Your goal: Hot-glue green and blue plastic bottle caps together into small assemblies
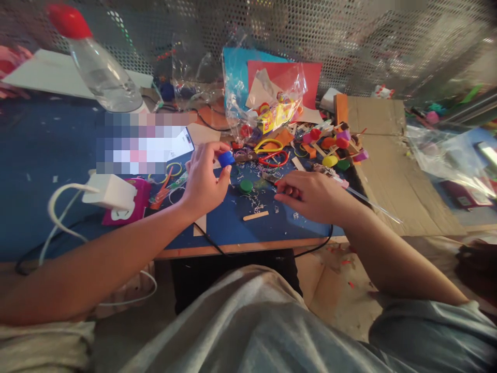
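My left hand [207,178] pinches a blue bottle cap [225,159] between thumb and fingers, raised over the blue tabletop. My right hand [306,194] is closed around a small knife [268,178]; its metal blade points left and a bit of red shows at the handle, most of which my fingers hide. Between the hands lies a green bottle cap [246,186]. White shavings are scattered around it, and a wooden craft stick [256,215] rests nearer the table's front edge.
Yellow-handled scissors [269,146] and red-handled scissors [276,159] lie beyond my hands, beside colourful caps and scraps. To the left are a lit phone [180,145], a white charger [112,196] and a tilted water bottle [104,72]. Cardboard [388,155] covers the right side.
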{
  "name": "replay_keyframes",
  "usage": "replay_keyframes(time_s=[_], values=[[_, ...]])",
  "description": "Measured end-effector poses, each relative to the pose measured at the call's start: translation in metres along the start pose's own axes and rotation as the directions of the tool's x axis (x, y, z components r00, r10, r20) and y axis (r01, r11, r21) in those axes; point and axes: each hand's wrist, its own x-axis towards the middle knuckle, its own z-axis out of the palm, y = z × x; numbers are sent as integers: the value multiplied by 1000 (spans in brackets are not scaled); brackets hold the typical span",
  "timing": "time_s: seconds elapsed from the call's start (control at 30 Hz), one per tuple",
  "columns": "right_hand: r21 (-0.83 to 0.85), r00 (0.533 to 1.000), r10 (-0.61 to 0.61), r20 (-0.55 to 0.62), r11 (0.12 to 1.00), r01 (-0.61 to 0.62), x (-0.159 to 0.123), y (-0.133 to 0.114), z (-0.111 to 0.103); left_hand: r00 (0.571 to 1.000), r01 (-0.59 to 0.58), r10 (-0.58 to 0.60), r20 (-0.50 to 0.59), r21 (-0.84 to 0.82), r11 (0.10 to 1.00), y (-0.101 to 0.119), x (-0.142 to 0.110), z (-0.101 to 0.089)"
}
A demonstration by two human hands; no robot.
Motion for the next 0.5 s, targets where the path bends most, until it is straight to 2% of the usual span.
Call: replay_keyframes(time_s=[0.1,0.2,0.27,0.4,0.5], values=[[3,995,-73,61,997,73,13,-7,5,998,-45,45,-35,20,999,10,0,-6],[-3,984,-158,77,987,159,33,-17,15,998,-47,46,50,9,999,24,-1,-9],[-17,970,-200,139,979,204,49,-22,22,994,-48,47,100,8,999,31,-1,-11],[-71,950,-216,225,969,238,72,-24,32,992,-51,50,113,8,999,37,3,-18],[-56,956,-201,215,974,218,76,-19,31,988,-61,55,142,39,997,32,6,-29]])
